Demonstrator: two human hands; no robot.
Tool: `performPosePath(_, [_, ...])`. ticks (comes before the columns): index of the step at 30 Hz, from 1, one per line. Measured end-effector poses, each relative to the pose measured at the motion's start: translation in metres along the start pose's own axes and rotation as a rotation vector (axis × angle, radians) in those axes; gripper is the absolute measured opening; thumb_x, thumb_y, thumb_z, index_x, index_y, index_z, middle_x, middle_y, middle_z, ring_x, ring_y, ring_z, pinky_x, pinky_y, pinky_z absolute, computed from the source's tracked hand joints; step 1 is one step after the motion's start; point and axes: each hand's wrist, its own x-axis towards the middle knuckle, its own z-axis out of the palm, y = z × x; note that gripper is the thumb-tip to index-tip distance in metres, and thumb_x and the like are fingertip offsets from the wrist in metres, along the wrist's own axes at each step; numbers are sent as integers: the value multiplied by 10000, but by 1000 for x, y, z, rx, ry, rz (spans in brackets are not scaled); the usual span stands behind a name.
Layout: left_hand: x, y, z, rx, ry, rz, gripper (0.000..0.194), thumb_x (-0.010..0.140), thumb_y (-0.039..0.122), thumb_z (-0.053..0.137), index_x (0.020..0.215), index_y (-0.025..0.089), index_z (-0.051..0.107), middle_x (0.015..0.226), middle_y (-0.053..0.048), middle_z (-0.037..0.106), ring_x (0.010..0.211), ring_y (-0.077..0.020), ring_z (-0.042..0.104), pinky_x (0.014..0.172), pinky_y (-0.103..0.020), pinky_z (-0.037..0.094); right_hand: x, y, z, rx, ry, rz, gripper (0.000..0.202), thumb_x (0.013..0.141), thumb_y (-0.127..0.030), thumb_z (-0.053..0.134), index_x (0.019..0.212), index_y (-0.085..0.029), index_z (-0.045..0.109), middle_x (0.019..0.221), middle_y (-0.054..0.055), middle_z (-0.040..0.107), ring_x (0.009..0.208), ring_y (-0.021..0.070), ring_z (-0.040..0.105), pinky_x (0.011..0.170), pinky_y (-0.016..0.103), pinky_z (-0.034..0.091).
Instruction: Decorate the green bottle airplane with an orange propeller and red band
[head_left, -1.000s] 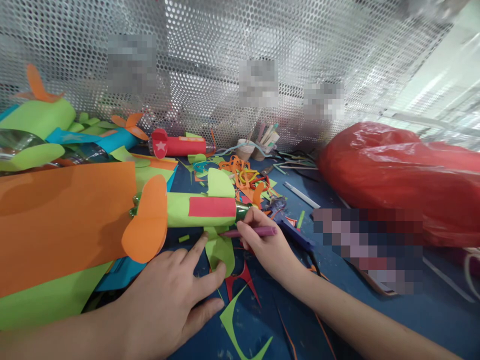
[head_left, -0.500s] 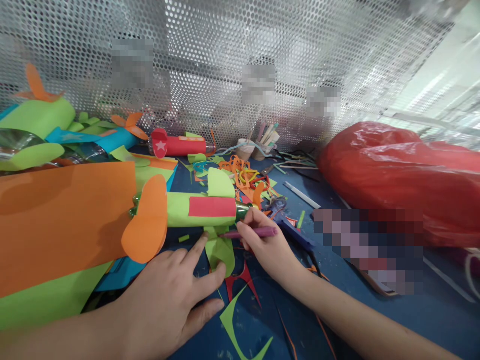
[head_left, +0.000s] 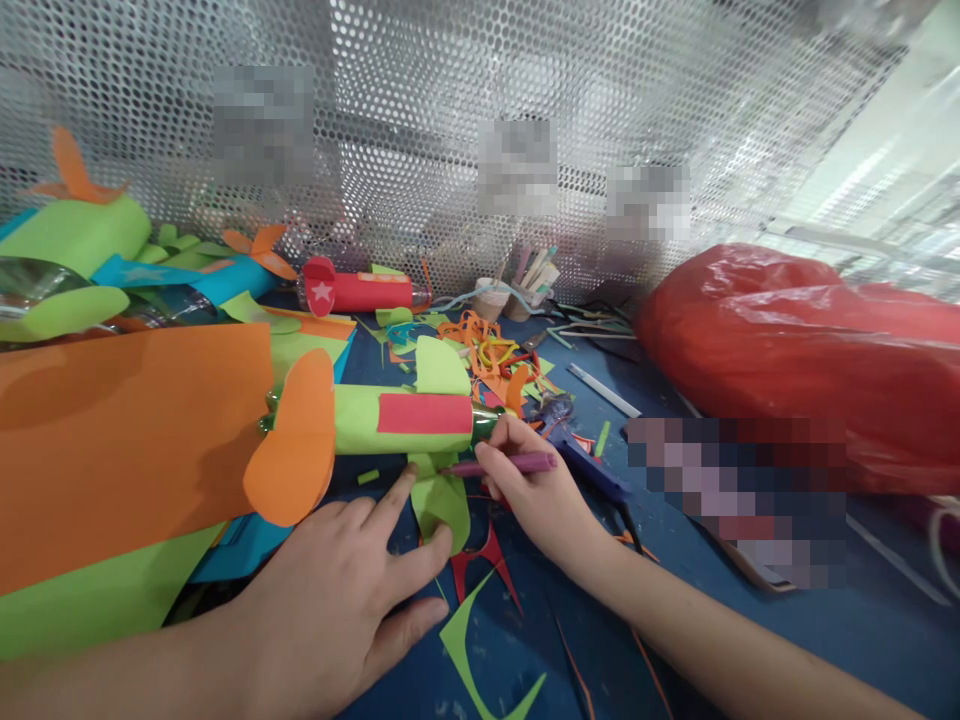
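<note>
My right hand [head_left: 529,480] pinches a purple pen [head_left: 525,463], its tip on a lime-green rounded foam wing [head_left: 439,510]. With fingers spread, my left hand [head_left: 360,570] lies palm down; its index fingertip and another finger press on that wing. Just above lies a toy plane made from a green bottle, wrapped in a lime-green sheet [head_left: 356,420] with a red rectangle [head_left: 425,413] on it. Orange rounded pieces [head_left: 292,450] are at its left end, and a second green wing [head_left: 442,367] sticks out on the far side. My right fingers partly cover the bottle's neck.
Large orange [head_left: 135,450] and green sheets lie at left. Behind are other bottle planes, one red [head_left: 375,291], coloured scraps [head_left: 487,350] and cups of sticks [head_left: 529,300]. A blue glue gun [head_left: 596,470] and red plastic bag [head_left: 787,370] are at right, before a perforated metal panel [head_left: 420,120].
The pen tip has shifted very slightly to the right along the green wing. My left hand and the bottle plane stay in place.
</note>
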Motion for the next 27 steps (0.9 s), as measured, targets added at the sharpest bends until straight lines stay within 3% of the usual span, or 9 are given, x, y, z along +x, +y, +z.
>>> performPosePath(27, [1,0,-2,19,-3,-3,390,963,449,394,1284,319,574,1370,-212,528,849,-283,676,675,-454,568,1,1,1,0,16,-14,237,837,-275,541,659,-232,391,519,-85,420,475,95,379,491,229,344])
